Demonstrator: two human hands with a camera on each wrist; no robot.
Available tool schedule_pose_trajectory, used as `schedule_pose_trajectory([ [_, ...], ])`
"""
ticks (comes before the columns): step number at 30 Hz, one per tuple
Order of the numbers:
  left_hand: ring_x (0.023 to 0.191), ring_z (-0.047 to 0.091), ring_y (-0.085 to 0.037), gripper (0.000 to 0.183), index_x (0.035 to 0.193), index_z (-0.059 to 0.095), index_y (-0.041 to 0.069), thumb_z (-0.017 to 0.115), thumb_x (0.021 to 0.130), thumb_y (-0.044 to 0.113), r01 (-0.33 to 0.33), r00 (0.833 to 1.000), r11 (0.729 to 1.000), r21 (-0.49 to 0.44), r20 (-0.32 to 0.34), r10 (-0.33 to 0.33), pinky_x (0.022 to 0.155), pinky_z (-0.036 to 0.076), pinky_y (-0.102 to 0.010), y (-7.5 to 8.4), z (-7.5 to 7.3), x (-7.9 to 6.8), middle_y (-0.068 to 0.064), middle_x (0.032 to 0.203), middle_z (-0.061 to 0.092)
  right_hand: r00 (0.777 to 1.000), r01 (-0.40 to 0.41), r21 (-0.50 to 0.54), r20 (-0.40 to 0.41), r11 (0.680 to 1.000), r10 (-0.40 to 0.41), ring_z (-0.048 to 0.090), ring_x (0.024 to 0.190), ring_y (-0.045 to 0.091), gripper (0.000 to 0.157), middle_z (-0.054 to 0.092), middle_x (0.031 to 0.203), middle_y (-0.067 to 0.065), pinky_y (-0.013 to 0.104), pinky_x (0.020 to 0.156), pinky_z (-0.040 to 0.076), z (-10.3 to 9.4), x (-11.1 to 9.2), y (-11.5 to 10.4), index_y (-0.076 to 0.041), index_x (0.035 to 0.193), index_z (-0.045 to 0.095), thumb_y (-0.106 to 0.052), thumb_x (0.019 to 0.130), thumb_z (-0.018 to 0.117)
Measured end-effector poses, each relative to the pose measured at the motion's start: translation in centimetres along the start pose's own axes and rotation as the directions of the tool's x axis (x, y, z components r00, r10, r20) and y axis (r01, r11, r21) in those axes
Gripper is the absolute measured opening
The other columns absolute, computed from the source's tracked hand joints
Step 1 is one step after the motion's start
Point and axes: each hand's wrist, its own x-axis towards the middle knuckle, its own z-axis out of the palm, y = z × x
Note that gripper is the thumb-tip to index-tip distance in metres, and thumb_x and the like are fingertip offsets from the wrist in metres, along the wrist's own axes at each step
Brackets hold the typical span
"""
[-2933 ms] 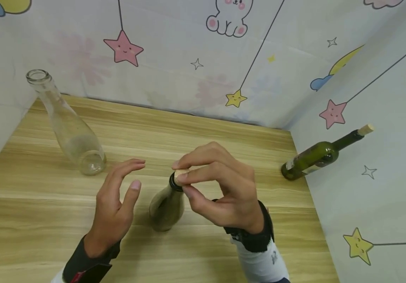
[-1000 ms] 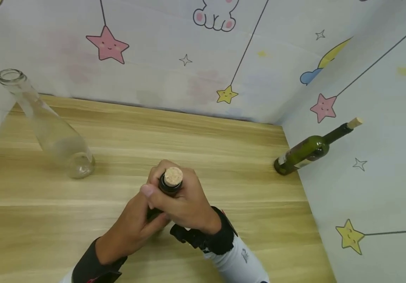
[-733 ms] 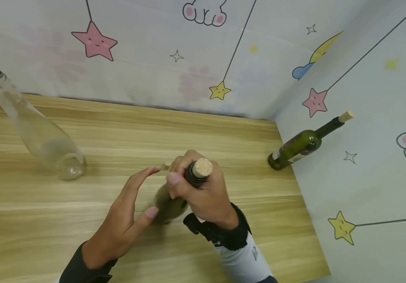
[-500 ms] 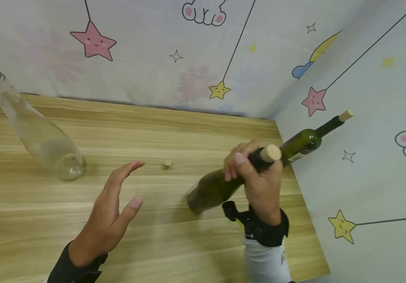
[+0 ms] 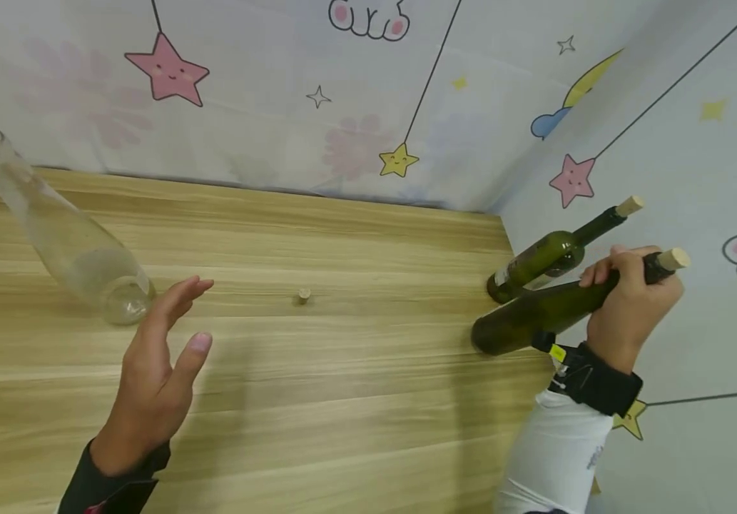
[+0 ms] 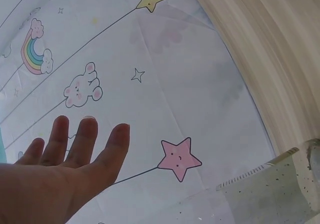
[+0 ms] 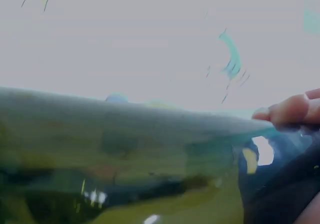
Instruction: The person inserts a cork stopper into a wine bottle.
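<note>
My right hand (image 5: 631,303) grips the neck of a green glass wine bottle (image 5: 531,314) at the right side of the table. A cork (image 5: 673,258) sits in that bottle's mouth, above my fingers. The bottle's green side fills the lower part of the right wrist view, with my fingertips (image 7: 290,109) at its right end. Just behind stands a second corked green wine bottle (image 5: 535,263), partly overlapped by the held one. At the left, my left hand (image 5: 153,378) is held with fingers extended and thumb apart, nothing in it, near a clear glass bottle (image 5: 79,239).
A small cork (image 5: 305,295) lies on the wooden table (image 5: 342,400), around its middle. A white wall cloth (image 5: 265,128) printed with stars rises along the back, and another printed cloth (image 5: 695,185) along the right side.
Both hands were together around the corked bottle; my left hand let go and moved left. My right hand carried the bottle from the middle to beside the other green bottle. The loose cork came into view.
</note>
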Motion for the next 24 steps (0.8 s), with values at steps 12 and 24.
schedule_pose_trajectory([
  [12,0.134,0.046,-0.015,0.048,0.142,0.042,-0.01,0.051,0.102,0.015,0.016,1.0,1.0,0.011,-0.025,-0.016,0.112,0.033,-0.017,-0.5,-0.7,-0.1,-0.027,0.134,0.055,0.965,-0.053,0.006,-0.257,0.999,0.052,0.041,0.031,0.025,0.038,0.046,0.044,0.016,0.03,0.03,0.043,-3.8,4.7,1.4,0.008,0.057,0.044,0.012,0.086,0.068],
  [24,0.134,0.045,-0.014,0.047,0.143,0.042,-0.008,0.05,0.101,0.011,0.032,0.999,0.999,0.023,-0.023,-0.031,0.112,0.032,-0.016,-0.7,-0.9,-0.3,-0.028,0.135,0.054,0.96,-0.121,-0.035,-0.257,0.992,0.108,0.044,0.029,0.024,0.036,0.049,0.042,0.015,0.029,0.029,0.043,-4.2,5.7,2.7,0.005,0.057,0.044,0.011,0.087,0.064],
])
